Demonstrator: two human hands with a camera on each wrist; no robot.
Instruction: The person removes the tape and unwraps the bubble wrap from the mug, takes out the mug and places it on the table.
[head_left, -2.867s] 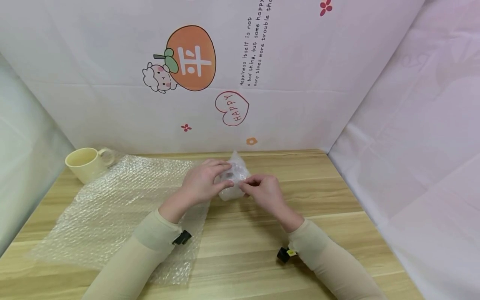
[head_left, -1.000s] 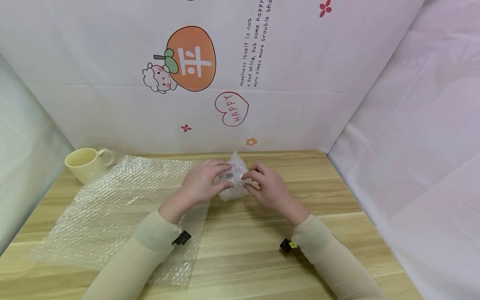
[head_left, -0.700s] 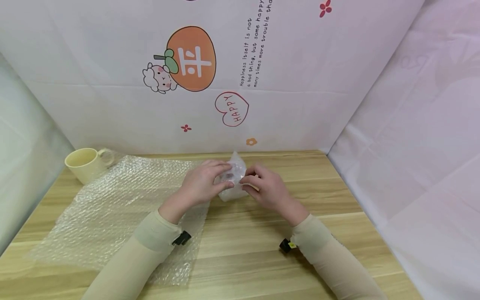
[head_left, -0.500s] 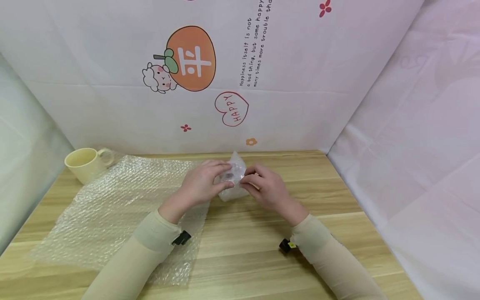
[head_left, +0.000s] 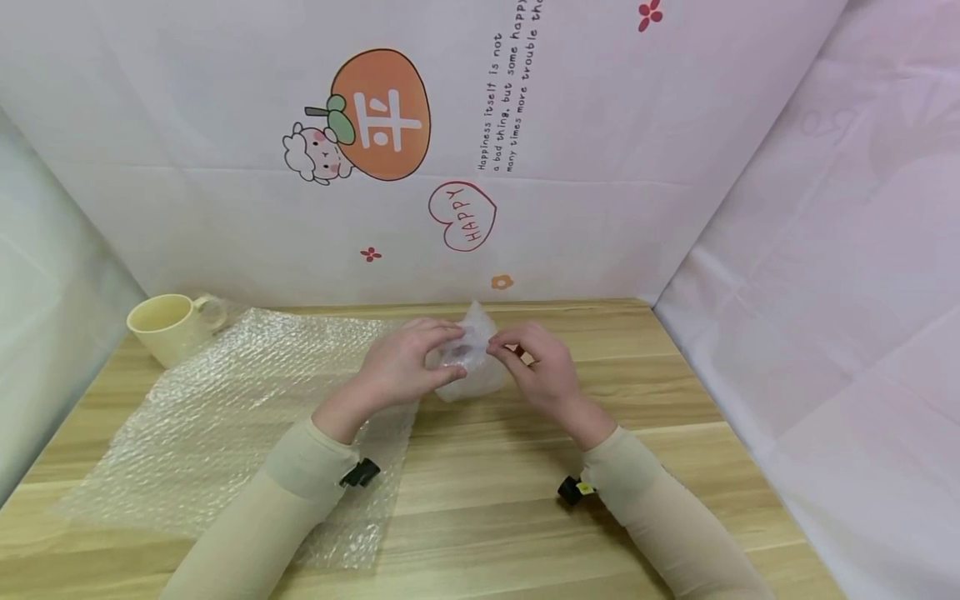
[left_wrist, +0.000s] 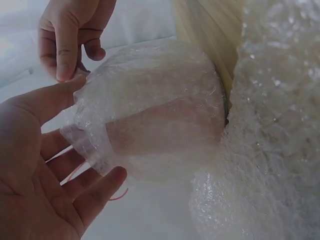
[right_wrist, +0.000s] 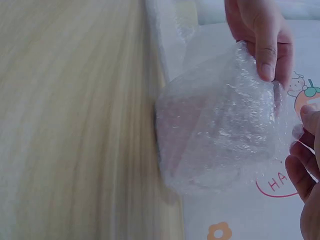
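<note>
A rounded bundle (head_left: 480,379) in bubble wrap stands near the back edge of the table, with something pinkish dimly visible through the layers. My left hand (head_left: 401,362) holds its top from the left, thumb and fingers on either side of the gathered wrap. At the right of that top, my right hand (head_left: 543,371) pinches an edge of the wrap between thumb and fingertips. From the left wrist, the bundle (left_wrist: 160,115) looks like a wide-based cup shape, its wrap loose and open toward the hands. The right wrist view shows overlapping layers on the bundle (right_wrist: 215,125).
A large flat bubble wrap sheet (head_left: 225,433) covers the left of the wooden table (head_left: 480,517), lying under my left forearm. At the back left stands a pale yellow mug (head_left: 161,329), its handle beside the sheet's corner. A printed white cloth (head_left: 570,233) hangs behind.
A second ago my right fingers were spread at the wrap; now they pinch its edge, slightly higher and further right. The bundle's right side bulges out a little more. The left hand stays nearly still.
</note>
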